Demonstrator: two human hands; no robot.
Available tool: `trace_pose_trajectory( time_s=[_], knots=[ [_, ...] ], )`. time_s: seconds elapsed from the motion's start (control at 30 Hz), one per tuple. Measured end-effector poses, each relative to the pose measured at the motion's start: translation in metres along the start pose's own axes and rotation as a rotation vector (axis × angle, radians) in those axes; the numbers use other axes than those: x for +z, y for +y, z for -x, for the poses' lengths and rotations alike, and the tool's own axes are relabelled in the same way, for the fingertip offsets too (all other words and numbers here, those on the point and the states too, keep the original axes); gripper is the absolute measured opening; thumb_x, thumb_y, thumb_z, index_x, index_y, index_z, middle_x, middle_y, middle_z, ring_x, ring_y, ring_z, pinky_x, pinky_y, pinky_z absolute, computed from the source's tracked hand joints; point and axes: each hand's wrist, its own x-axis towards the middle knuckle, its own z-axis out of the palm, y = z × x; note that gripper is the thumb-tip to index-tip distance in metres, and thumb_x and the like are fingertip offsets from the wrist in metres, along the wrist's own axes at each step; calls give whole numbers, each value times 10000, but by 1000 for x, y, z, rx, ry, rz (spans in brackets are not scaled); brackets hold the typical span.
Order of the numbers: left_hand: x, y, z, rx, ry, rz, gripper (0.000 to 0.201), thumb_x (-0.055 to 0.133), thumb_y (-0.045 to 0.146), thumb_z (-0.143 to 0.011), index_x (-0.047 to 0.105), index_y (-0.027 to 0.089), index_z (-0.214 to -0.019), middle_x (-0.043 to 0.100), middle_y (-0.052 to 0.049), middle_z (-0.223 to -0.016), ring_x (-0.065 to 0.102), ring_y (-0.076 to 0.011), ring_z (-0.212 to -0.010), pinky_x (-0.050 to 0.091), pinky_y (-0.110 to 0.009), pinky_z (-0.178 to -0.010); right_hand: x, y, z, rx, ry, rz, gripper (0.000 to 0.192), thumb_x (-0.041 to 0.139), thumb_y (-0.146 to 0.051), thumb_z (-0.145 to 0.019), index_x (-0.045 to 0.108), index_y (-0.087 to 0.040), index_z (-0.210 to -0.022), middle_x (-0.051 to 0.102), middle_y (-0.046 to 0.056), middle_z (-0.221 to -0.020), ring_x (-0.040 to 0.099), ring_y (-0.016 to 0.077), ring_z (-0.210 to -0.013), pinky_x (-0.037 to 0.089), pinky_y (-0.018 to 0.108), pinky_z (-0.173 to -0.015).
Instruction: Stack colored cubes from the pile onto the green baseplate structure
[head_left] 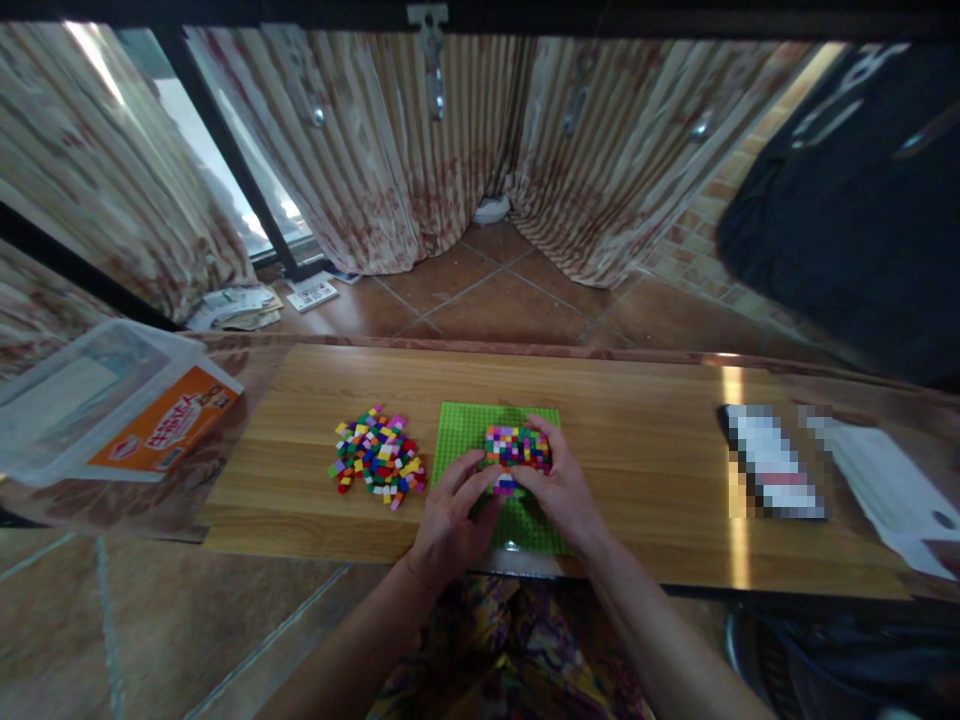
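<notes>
On the wooden board lies a green baseplate with a block of small multicoloured building bricks on its middle. My right hand curls round the right side of this block, fingers at its far edge and thumb at its near edge. At the near left corner, my left hand has its thumb and fingers bent close together, touching the bricks; whether a small brick sits between them is hidden. Left of the baseplate is a loose heap of small bricks in many colours.
A clear plastic box with an orange label stands at the far left of the table. On the right lie a blurred-out dark-edged object and a white sheet or bag. Curtains hang beyond the table, and papers lie at the back left.
</notes>
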Motion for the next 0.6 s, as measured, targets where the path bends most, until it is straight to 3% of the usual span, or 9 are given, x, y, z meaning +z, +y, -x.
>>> trace_pose_trajectory(
  time_s=[0.27, 0.43, 0.6],
  knots=[
    [2, -2, 3, 6, -2, -25, 285, 593, 242, -884, 607, 209, -1167, 575, -122, -1253, 598, -192, -1112, 540, -342, -943, -2, 5, -1, -22, -14, -11, 674, 678, -332, -646, 495, -231, -1286, 570, 84, -1245, 584, 228, -1007, 455, 400, -934],
    [-2, 4, -1, -35, -139, -99, 340, 540, 284, -904, 566, 182, -1227, 561, -143, -1269, 556, -231, -1179, 526, -381, -966, -5, 10, 0, -17, -35, 13, 722, 695, -385, -667, 455, -229, -1330, 531, 90, -1319, 558, 251, -1098, 423, 421, -991],
    [-1, 5, 1, -62, -174, -109, 432, 521, 302, -904, 495, 186, -1319, 532, -142, -1310, 519, -249, -1223, 498, -408, -1003, -8, 14, 4, -65, -35, 74, 738, 683, -447, -718, 423, -224, -1371, 530, 100, -1335, 552, 256, -1134, 413, 434, -1010]
  ],
)
